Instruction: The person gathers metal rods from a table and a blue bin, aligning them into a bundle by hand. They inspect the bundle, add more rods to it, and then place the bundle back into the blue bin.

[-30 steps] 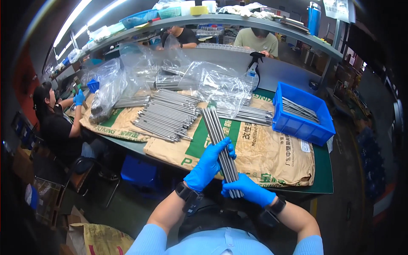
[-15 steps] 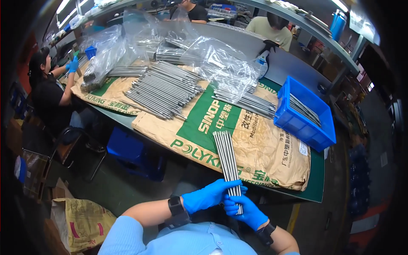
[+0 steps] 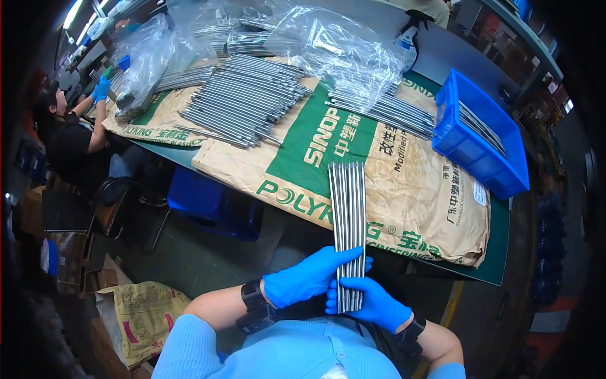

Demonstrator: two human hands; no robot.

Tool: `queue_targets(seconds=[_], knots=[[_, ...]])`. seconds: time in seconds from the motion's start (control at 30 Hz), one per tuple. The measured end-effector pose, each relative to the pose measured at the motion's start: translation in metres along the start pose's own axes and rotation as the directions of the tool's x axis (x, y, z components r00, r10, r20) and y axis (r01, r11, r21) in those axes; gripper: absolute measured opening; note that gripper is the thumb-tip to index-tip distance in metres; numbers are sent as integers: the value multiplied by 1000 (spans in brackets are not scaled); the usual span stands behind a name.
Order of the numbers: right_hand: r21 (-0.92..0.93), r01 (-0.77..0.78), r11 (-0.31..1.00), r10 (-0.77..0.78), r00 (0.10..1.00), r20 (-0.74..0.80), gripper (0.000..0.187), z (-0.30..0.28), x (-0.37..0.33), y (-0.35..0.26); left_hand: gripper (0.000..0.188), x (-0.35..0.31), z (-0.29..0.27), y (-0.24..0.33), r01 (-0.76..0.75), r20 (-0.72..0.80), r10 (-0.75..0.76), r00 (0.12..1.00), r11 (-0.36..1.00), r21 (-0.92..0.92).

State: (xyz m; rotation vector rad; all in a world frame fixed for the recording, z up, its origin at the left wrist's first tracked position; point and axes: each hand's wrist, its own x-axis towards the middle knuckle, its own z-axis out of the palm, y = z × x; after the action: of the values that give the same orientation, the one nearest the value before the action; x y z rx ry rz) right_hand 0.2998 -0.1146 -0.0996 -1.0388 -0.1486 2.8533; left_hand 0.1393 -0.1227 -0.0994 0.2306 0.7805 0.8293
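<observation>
Side by side in a flat row, several slim metal rods [image 3: 348,208] stand out from my gloved hands toward the table. My left hand [image 3: 306,275] wraps round the rods at mid-lower length, its thumb lying across them. Closer to my body, my right hand [image 3: 377,304] grips their near end. Both hands wear blue gloves. Beyond the rods, a broad layer of similar metal rods [image 3: 243,101] lies on brown paper sacks, and a smaller row of rods [image 3: 385,110] lies to its right, partly under clear plastic.
A blue plastic bin [image 3: 483,136] holding rods stands at the table's right. Clear plastic bags [image 3: 341,47] cover rods at the back. Paper sacks [image 3: 435,189] spread over the green tabletop. A seated co-worker [image 3: 72,136] is at the left; a blue stool [image 3: 214,202] stands below the table.
The held rods now look broader and flatter, facing me more fully. Both hands keep their grip, slightly higher in view. The whole view has shifted, with the table higher up.
</observation>
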Motion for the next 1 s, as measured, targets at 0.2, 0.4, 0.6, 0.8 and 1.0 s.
queue_targets(seconds=[0.2, 0.4, 0.6, 0.8, 1.0], knots=[[-72, -59, 996, 61, 998, 28, 41, -4, 2, -7, 44, -3, -21, -11, -8, 50, 13, 999, 995, -104], [-74, -8, 997, 13, 998, 63, 48, -9, 2, -1, 42, -7, -27, -16, -17, 26, 22, 999, 985, -174], [-119, 4, 993, 1, 999, 37, 50, -10, 6, -4, 38, 4, -32, -25, 14, 28, -8, 1000, 973, -230], [-67, 18, 998, -15, 999, 51, 48, -8, 5, -5, 40, -6, -20, -8, -9, 2, 9, 1000, 977, -211], [-44, 4, 999, -9, 994, -111, 46, -3, -3, -8, 41, -14, -19, -4, -72, -105, 47, 993, 965, -250]])
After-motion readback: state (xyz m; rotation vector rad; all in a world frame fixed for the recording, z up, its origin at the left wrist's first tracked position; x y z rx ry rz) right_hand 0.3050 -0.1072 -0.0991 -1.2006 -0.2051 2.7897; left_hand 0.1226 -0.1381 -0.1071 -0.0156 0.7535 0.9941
